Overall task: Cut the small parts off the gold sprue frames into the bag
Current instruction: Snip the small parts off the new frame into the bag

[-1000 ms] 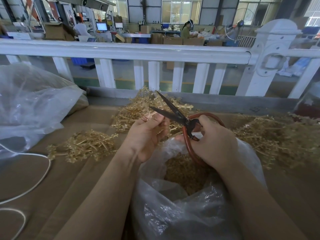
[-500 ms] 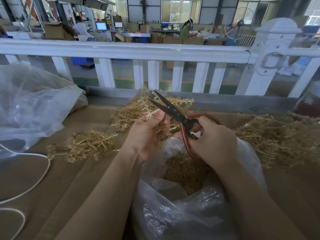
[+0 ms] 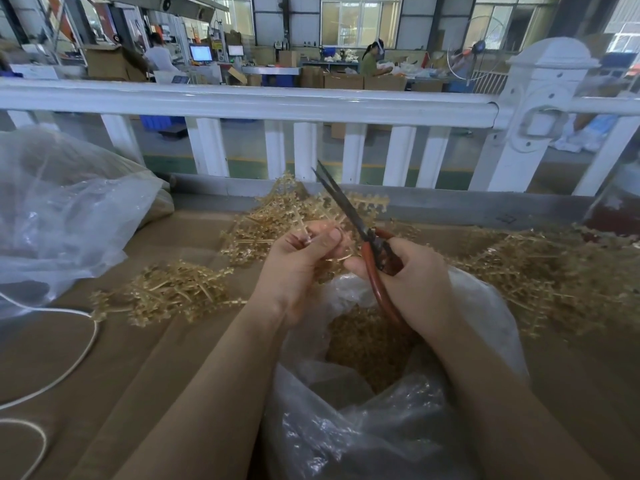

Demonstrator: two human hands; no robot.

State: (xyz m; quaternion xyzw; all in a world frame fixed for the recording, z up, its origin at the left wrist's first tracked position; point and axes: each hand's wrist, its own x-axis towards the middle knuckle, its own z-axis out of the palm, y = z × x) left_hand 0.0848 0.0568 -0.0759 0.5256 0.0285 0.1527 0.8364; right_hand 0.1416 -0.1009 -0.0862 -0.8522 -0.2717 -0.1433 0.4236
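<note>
My left hand [image 3: 298, 268] pinches a thin gold sprue frame [image 3: 301, 225] between thumb and fingers, above the mouth of a clear plastic bag [image 3: 363, 427]. Cut gold parts [image 3: 367, 344] lie heaped inside the bag. My right hand [image 3: 412, 282] grips red-handled scissors [image 3: 349, 213]; their dark blades are closed and point up and away, just right of the frame. Most of the frame is hidden by my fingers.
Gold sprue piles lie on the brown cardboard surface: one at left [image 3: 173, 292], one behind my hands [image 3: 277, 216], a big one at right [image 3: 540, 271]. A large clear bag [image 3: 59, 216] sits far left, a white cord [image 3: 69, 358] near it. A white railing [image 3: 242, 98] runs across the back.
The scissor blades, open a second ago, have closed and swung upright. My left hand has turned the frame slightly; both hands stay above the bag.
</note>
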